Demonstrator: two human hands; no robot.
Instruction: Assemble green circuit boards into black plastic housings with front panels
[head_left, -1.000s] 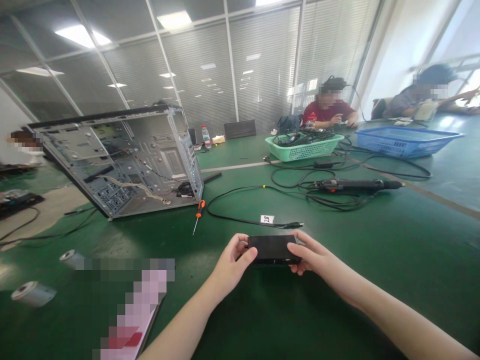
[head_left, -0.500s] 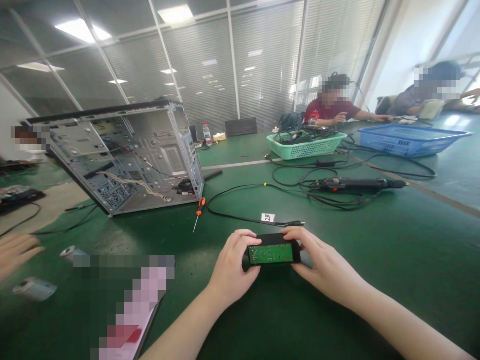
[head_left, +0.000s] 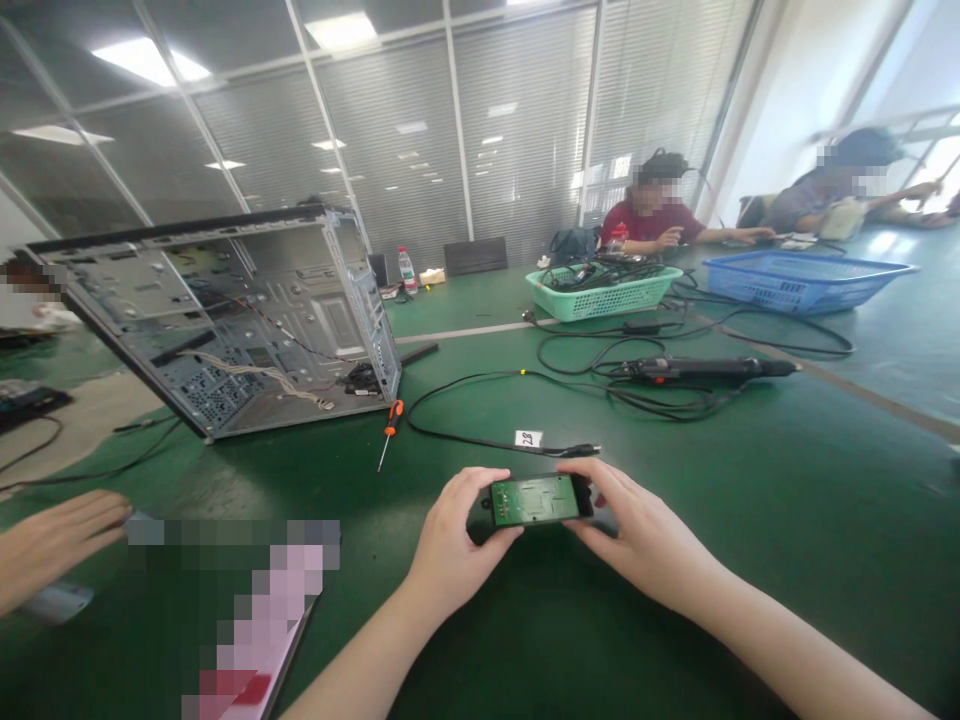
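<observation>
Both my hands hold a small black adapter box just above the green table, its open side turned towards me so a green circuit board shows inside. My left hand grips its left end, thumb along the lower edge. My right hand clasps the right end, fingers curled over the top. Just beyond lie a black cable with a white tag marked 28 and an orange-handled screwdriver.
An open computer case leans at left. A black power tool lies among cables at right, with a green basket and a blue basket behind. Another person's hand reaches in at far left. Two people sit at the far side.
I have turned the black box over so its green circuit board faces me. Another person's hand has come further in from the left edge.
</observation>
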